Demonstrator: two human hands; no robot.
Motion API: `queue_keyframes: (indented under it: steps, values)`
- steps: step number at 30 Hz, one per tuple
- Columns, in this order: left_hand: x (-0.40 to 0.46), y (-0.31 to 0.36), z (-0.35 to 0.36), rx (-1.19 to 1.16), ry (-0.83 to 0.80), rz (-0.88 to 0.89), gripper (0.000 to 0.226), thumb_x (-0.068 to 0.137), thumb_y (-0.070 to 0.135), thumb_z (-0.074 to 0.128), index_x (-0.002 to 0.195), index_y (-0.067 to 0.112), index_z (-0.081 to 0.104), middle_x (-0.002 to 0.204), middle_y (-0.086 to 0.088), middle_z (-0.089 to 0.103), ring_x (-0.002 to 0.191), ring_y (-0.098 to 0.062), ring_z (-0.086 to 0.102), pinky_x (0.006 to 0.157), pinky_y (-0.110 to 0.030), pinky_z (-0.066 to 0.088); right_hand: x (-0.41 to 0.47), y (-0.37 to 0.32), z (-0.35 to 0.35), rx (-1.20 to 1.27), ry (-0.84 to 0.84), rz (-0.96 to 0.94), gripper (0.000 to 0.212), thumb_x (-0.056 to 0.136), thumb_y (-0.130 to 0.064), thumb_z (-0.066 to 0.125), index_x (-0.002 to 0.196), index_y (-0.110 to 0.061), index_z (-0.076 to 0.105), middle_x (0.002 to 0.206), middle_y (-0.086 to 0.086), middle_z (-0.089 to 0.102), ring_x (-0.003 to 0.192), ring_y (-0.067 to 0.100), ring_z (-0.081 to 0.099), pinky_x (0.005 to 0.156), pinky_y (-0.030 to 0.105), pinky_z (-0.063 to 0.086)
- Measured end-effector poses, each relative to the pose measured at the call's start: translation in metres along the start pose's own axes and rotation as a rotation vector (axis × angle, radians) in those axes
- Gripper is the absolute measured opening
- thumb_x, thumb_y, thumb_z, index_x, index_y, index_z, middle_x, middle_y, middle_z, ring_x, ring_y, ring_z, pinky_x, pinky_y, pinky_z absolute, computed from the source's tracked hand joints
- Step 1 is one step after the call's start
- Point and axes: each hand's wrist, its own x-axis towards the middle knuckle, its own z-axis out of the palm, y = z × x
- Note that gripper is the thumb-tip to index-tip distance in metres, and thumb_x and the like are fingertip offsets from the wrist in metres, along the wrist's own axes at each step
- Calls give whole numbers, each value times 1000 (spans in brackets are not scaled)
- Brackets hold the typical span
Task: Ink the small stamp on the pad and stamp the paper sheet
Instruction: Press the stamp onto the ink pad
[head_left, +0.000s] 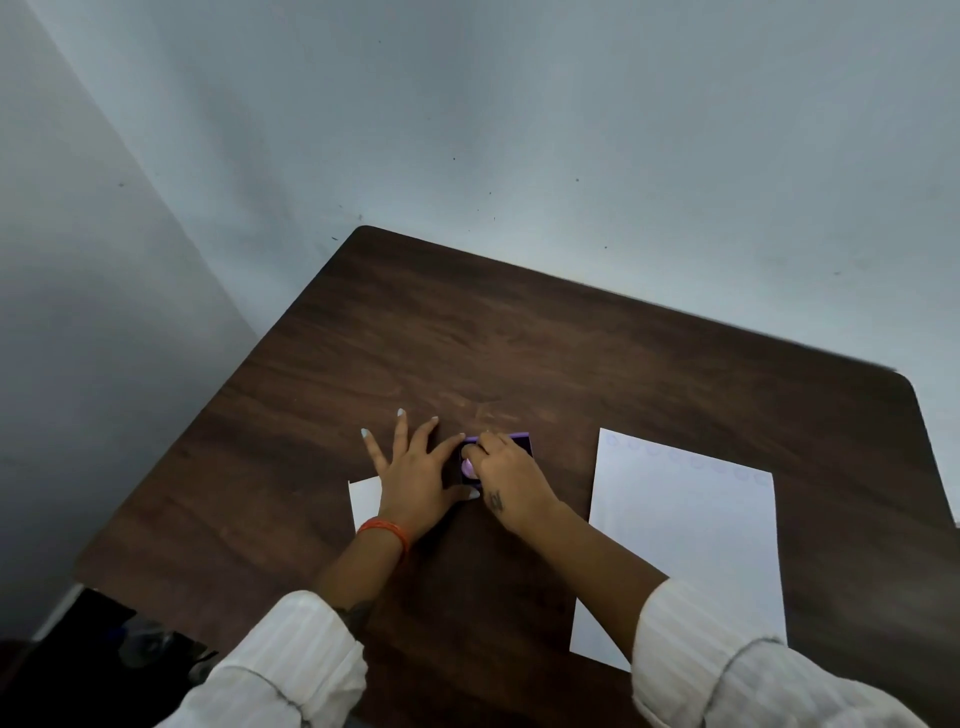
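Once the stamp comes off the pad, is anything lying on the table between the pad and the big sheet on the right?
Nothing visible. The right hand holds the stamp on the ink pad; only bare table separates the pad from the paper sheet.

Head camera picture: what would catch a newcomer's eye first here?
Two hands meet at mid-table over a small purple ink pad: the right hand pinches a lilac stamp on it, the left hand lies flat beside. To the right lies a white paper sheet, faint round marks along its far edge.
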Motion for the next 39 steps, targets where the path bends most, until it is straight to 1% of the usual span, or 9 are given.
queue_keyframes:
  steps: [5, 12, 21, 26, 30, 33, 35, 38, 39]
  values:
    - [0, 1, -3, 21, -11, -9, 68, 73, 58, 60, 133, 39, 36, 154, -4, 21, 142, -34, -11, 101, -68, -20, 2, 3, -14, 106, -7, 54, 25, 82, 1, 54, 107, 4, 59, 112, 24, 58, 103, 37, 54, 89, 43, 46]
    - [0, 1, -2, 30, -10, -14, 67, 74, 55, 60, 134, 41, 34, 155, -5, 20, 142, -35, -11, 101, -69, -19, 2, -3, -4, -50, -10, 17, 37, 88, -5, 53, 124, -1, 47, 127, 20, 49, 116, 31, 47, 96, 40, 43]
    - [2, -1, 1, 1, -4, -16, 65, 76, 53, 60, 134, 42, 33, 155, -4, 20, 143, -33, -10, 101, -67, -21, 4, -2, 4, -155, 9, -46, 40, 88, -6, 53, 126, 0, 43, 134, 23, 45, 124, 34, 42, 101, 43, 42]
    - [2, -1, 2, -21, -12, -11, 67, 76, 49, 63, 134, 42, 33, 155, -4, 19, 143, -32, -10, 101, -67, -20, 4, 0, 7, -176, 12, -80, 50, 81, -5, 61, 127, 1, 41, 134, 25, 45, 125, 36, 41, 103, 45, 40]
    - [1, -1, 0, -21, -12, -5, 68, 74, 52, 63, 135, 41, 33, 154, -5, 22, 143, -33, -9, 102, -69, -17, 2, -1, 5, -129, 5, -57, 44, 84, -4, 57, 126, 1, 43, 131, 25, 46, 122, 36, 44, 99, 44, 44]
    - [1, 0, -3, -2, -29, -11, 72, 71, 57, 64, 135, 40, 34, 154, -5, 22, 143, -33, -8, 102, -69, -16, 6, 1, -5, -13, -7, 20, 29, 88, -6, 52, 116, 1, 52, 119, 23, 53, 109, 36, 51, 90, 42, 44]
    - [1, 1, -4, -20, -26, -23, 73, 69, 58, 65, 134, 40, 35, 153, -5, 23, 143, -33, -7, 103, -69, -14, 5, 5, -12, 212, 29, 133, 23, 87, -5, 51, 106, 2, 60, 112, 24, 60, 103, 37, 56, 86, 37, 44]
    - [0, 3, -6, -68, -56, -27, 79, 69, 56, 67, 137, 39, 30, 154, -5, 20, 143, -32, -1, 107, -70, -10, -10, 13, -18, 679, 285, 354, 18, 82, -11, 60, 97, -5, 68, 103, 16, 69, 93, 27, 63, 77, 24, 46]
    - [0, 4, -7, -82, -77, -22, 84, 69, 56, 67, 139, 38, 25, 155, -5, 17, 144, -31, 0, 107, -69, -9, -19, 18, -19, 834, 382, 423, 18, 81, -12, 64, 98, -8, 68, 103, 14, 70, 91, 23, 65, 78, 24, 49]
